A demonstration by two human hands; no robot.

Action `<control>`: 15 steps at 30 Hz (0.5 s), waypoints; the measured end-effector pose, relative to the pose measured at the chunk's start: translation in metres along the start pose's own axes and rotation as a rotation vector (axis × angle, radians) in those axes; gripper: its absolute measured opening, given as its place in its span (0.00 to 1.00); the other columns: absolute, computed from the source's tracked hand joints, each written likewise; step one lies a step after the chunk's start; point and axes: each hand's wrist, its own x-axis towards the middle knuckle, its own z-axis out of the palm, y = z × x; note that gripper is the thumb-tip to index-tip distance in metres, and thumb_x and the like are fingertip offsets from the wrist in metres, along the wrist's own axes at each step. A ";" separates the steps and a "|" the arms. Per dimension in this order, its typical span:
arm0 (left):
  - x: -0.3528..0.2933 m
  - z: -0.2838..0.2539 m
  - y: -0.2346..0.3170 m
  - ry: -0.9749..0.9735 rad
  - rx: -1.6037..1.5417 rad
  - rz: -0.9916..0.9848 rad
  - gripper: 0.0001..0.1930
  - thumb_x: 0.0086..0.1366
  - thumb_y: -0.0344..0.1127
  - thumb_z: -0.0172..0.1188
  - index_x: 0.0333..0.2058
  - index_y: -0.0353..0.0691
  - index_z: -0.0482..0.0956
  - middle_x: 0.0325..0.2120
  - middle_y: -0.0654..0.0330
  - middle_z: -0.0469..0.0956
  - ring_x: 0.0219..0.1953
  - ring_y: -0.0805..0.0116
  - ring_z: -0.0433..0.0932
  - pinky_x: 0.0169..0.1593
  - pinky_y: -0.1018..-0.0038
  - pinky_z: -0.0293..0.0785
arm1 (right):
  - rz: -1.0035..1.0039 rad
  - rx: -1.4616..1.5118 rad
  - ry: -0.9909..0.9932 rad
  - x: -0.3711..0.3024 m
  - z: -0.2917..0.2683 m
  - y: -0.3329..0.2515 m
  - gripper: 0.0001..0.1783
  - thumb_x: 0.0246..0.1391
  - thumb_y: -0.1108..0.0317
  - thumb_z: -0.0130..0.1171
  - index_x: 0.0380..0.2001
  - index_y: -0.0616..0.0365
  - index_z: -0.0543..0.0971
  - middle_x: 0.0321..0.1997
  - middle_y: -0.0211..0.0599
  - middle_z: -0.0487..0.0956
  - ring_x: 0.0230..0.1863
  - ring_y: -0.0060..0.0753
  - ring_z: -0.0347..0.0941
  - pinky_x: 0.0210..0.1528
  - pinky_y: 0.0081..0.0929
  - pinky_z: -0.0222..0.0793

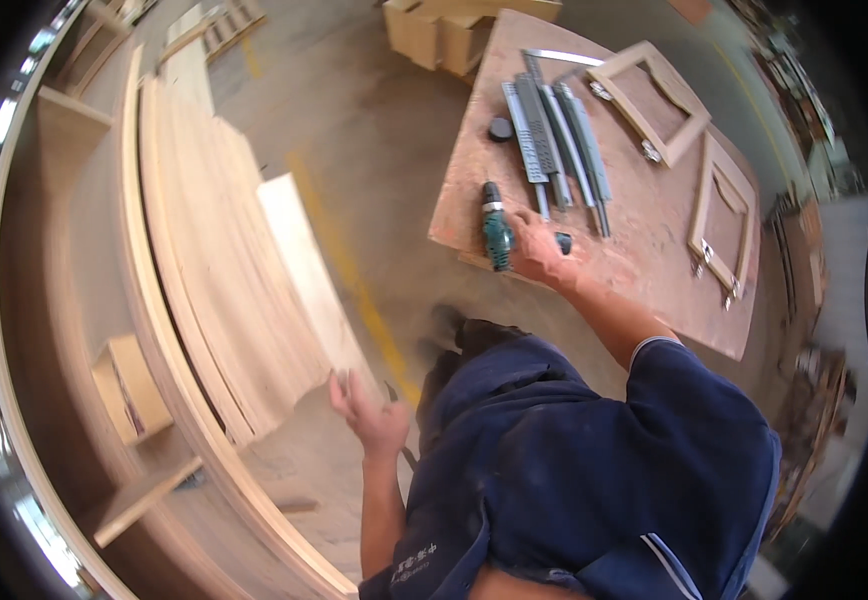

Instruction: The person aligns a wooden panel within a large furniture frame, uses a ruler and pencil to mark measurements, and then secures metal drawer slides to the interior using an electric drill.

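Note:
A green and black cordless drill (496,232) lies at the near left edge of a reddish-brown worktable (644,290). Its handle is wrapped by my right hand (541,248), with a dark end of the tool showing beyond the palm. My left hand (372,412) is low in front of me, fingers apart and nothing visible in it. Close to its fingertips is the near end of a pale wooden board (309,265); I cannot tell whether they touch. Past the drill, several metal drawer slides (554,140) lie in a bundle beside a small black round object (500,129).
Two wooden frames with metal hinges, a far frame (689,135) and a nearer frame (699,225), rest on the table's right side. A long wooden cabinet (139,230) stands at my left. Boxy wooden pieces (434,35) sit beyond the table. A yellow line (354,285) crosses the floor.

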 end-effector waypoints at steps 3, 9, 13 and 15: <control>0.062 0.042 0.038 -0.229 -0.172 0.272 0.47 0.42 0.20 0.52 0.68 0.29 0.54 0.65 0.33 0.53 0.66 0.34 0.56 0.70 0.53 0.55 | 0.215 0.627 -0.300 -0.017 -0.026 -0.039 0.41 0.58 0.48 0.65 0.64 0.66 0.67 0.63 0.60 0.73 0.63 0.49 0.72 0.65 0.37 0.66; 0.117 0.110 0.138 -0.578 -0.542 0.483 0.44 0.46 0.22 0.55 0.67 0.29 0.56 0.64 0.39 0.60 0.69 0.40 0.58 0.72 0.57 0.54 | 0.465 1.509 0.006 -0.035 -0.048 -0.050 0.21 0.67 0.61 0.54 0.60 0.56 0.72 0.50 0.35 0.79 0.46 0.28 0.78 0.50 0.32 0.76; 0.139 0.132 0.133 -0.740 -0.633 0.517 0.39 0.51 0.22 0.57 0.66 0.33 0.61 0.64 0.42 0.64 0.68 0.46 0.63 0.71 0.62 0.58 | 0.522 1.415 0.302 -0.042 -0.059 0.023 0.21 0.63 0.66 0.54 0.56 0.64 0.71 0.48 0.42 0.79 0.45 0.38 0.81 0.50 0.38 0.80; 0.154 0.142 0.123 -0.759 -0.607 0.567 0.31 0.53 0.19 0.54 0.60 0.33 0.71 0.61 0.43 0.69 0.64 0.47 0.67 0.68 0.63 0.63 | 0.624 1.317 0.288 -0.041 -0.063 0.050 0.21 0.63 0.65 0.52 0.57 0.61 0.71 0.48 0.42 0.79 0.42 0.36 0.81 0.48 0.36 0.81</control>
